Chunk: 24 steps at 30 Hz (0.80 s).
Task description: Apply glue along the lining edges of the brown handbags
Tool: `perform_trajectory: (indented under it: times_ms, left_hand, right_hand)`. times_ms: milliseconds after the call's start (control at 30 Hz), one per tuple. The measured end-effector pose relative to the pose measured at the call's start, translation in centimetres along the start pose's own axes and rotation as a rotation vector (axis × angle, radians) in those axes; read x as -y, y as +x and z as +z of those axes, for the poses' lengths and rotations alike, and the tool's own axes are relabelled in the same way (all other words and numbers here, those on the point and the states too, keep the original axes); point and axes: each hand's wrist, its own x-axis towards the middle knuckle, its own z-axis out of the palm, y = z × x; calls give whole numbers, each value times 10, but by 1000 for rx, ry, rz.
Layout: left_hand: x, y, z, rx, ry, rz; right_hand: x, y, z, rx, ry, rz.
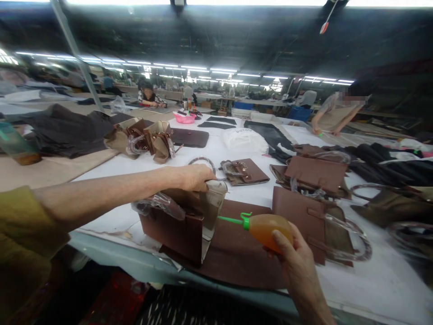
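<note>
— Closed on what?
— My right hand (298,264) is wrapped around the orange bottle (270,229). My left hand (196,177) grips the top edge of the brown bag (176,230).
— And the tip?
— Its green nozzle (233,220) points left from my right hand, at the bag's side.

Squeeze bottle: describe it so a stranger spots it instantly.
At the near edge of the white worktable stands an open brown bag. Just right of it, the right hand holds the squeeze bottle. Only it pairs an amber body with a long green nozzle.

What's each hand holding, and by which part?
Left hand grips the brown bag by its top edge; right hand holds the orange squeeze bottle by its body.
</note>
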Motion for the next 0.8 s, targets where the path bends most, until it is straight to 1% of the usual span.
perform_trajectory:
  times_ms: [67, 200, 367, 500, 633, 800]
  left_hand:
    - [3, 1, 4, -18, -2, 12]
    - [4, 1, 4, -9, -33, 15]
    - [-3, -2, 3, 6, -9, -19]
    - [-6, -3, 4, -11, 25, -4]
    - [-5, -4, 6, -12, 37, -4]
    - [-5, -6, 8, -6, 17, 14]
  right_hand:
    - [1, 6, 2, -18, -26, -24]
    - [7, 16, 4, -59, -55, -60]
    - [12, 25, 5, -47, -45, -108]
    - [13, 25, 7, -36, -139, -128]
    - [6, 21, 7, -27, -231, -124]
    - [-15, 12, 7, 21, -313, -101]
